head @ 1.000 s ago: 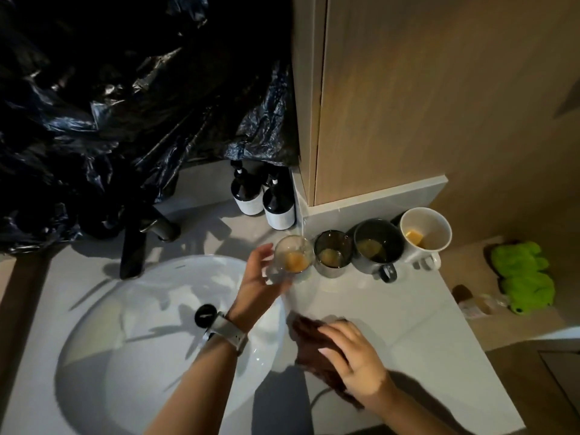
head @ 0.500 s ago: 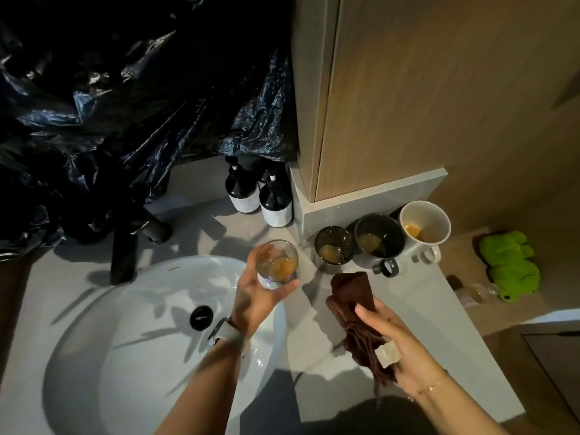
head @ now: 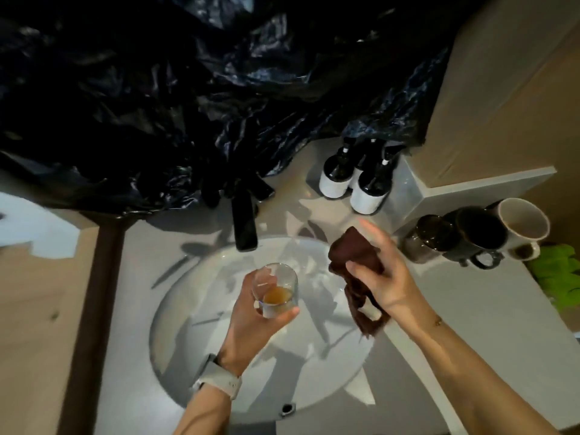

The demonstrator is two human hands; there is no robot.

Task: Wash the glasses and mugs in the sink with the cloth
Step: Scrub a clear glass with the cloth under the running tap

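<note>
My left hand (head: 251, 321) grips a clear glass (head: 276, 288) with a little amber liquid in its bottom, held over the white round sink (head: 194, 334). My right hand (head: 383, 277) holds a dark brown cloth (head: 351, 255) above the sink's right rim; the cloth's tail hangs down below the hand. On the counter at the right stand a dark glass (head: 430, 237), a dark mug (head: 477, 243) and a white mug (head: 522, 221) in a row.
A black faucet (head: 244, 221) reaches over the sink's far edge. Dark pump bottles (head: 354, 180) with white labels stand behind the sink. Crumpled black plastic sheeting (head: 188, 89) hangs over the back. A green soft toy (head: 555, 271) lies at the far right.
My left hand lifted the glass from the counter and carried it over the sink. My right hand picked the cloth up from the counter and raised it beside the glass.
</note>
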